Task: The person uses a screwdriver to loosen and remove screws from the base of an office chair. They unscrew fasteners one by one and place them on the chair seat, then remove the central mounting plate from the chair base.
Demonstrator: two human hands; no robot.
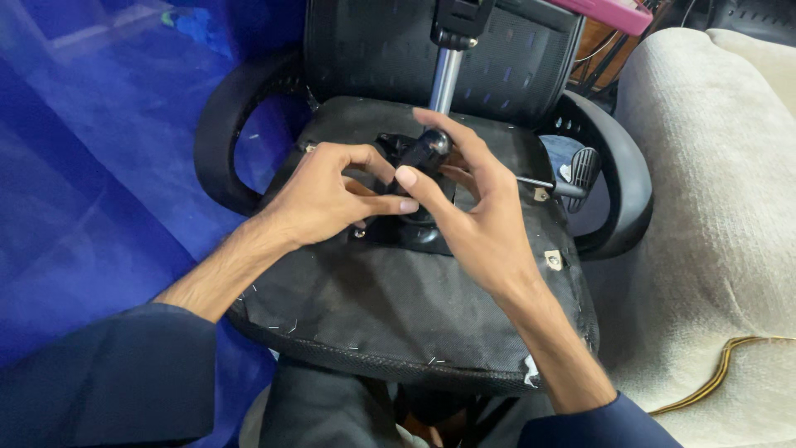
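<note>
Your left hand [332, 199] pinches the black metal mechanism plate [414, 232] under the upturned black fabric office chair seat [390, 307]; your right hand [468, 216] loosely cups its rounded black knob [429, 149].

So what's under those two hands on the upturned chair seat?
Under the left hand and right hand sits a black metal bracket with a round knob. The fingers cover its middle, so its fastenings are mostly hidden.

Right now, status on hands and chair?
Left hand and right hand both on the black mechanism under the upturned chair seat. Side lever untouched. Nothing blocking.
</note>
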